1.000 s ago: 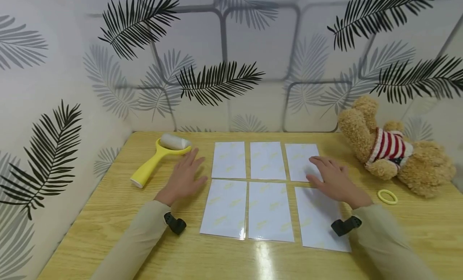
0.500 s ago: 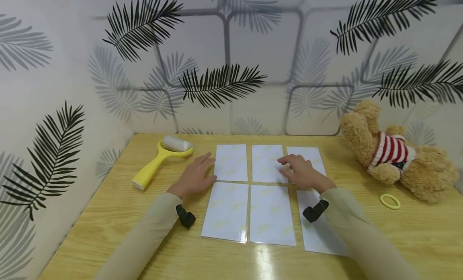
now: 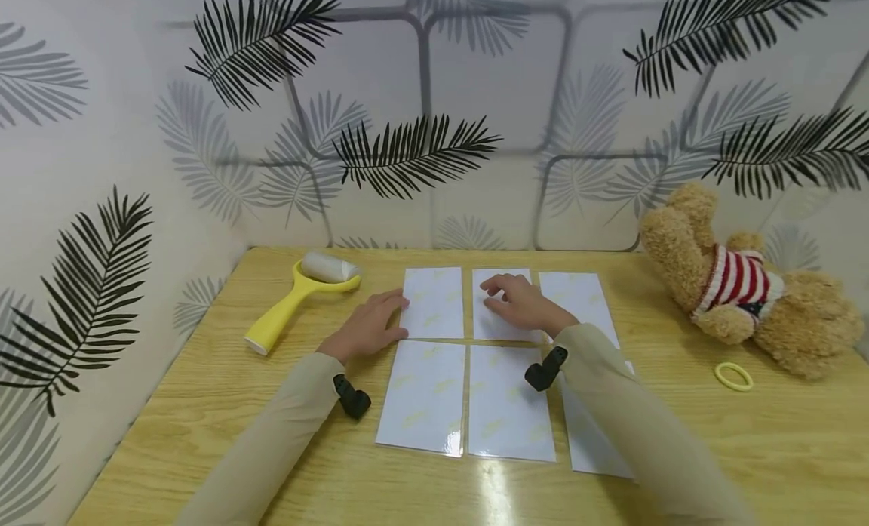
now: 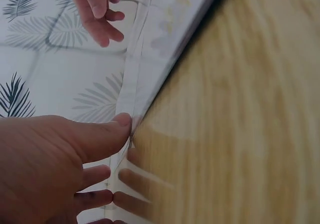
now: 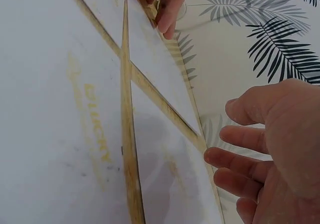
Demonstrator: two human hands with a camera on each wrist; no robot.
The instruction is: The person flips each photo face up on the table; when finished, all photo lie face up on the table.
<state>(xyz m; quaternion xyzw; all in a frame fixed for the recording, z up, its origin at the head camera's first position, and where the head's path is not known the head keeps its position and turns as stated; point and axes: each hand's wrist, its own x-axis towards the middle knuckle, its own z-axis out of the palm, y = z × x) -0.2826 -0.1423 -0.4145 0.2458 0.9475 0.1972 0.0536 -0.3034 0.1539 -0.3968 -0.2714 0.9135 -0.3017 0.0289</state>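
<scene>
White glossy sheets with faint yellow print lie face up in two rows of three on the wooden table. My left hand point(image 3: 366, 326) rests on the table at the left edge of the back-left sheet point(image 3: 434, 303). In the left wrist view its thumb point(image 4: 112, 131) touches that sheet's edge, with the fingers spread. Over the back-middle sheet point(image 3: 492, 330) hovers my right hand point(image 3: 526, 307), loosely bent and holding nothing. The right wrist view shows that hand point(image 5: 270, 149) apart from the sheets. My right sleeve hides part of the front-right sheet point(image 3: 591, 435).
A yellow-handled lint roller point(image 3: 288, 311) lies at the back left of the table point(image 3: 339, 473). To the right are a teddy bear point(image 3: 740, 284) in a striped sweater, lying on its side, and a yellow ring point(image 3: 733, 376). Patterned wall covering point(image 3: 475, 209) rises behind.
My right hand has moved left from the back-right sheet to above the back-middle one. My left hand has shifted right to the back-left sheet's edge. The sheets have not moved.
</scene>
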